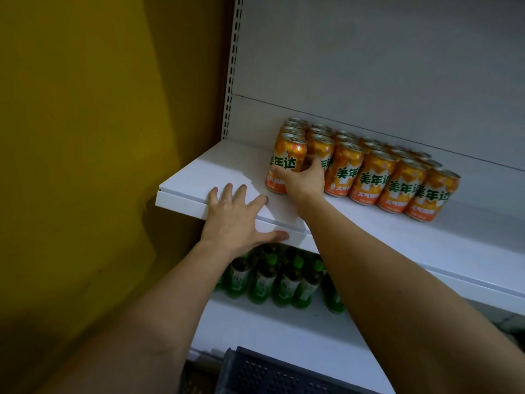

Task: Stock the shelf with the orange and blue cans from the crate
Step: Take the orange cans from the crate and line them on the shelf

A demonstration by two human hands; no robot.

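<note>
Several orange cans [369, 177] stand in rows on the white shelf [216, 172], running from its middle toward the right. My right hand [305, 182] grips the leftmost front orange can [287, 160], thumb on its left side and fingers behind it. The can stands upright on the shelf, next to the row. My left hand [238, 220] rests flat with fingers spread on the shelf's front edge, left of the cans. No blue cans are in view. A corner of the dark crate [272, 373] shows at the bottom.
Green-capped bottles [284, 280] stand on the lower shelf under my arms. A yellow wall [99, 137] borders the shelf on the left. The slotted upright [233, 66] and grey back panel rise behind. Bare shelf lies left of the cans.
</note>
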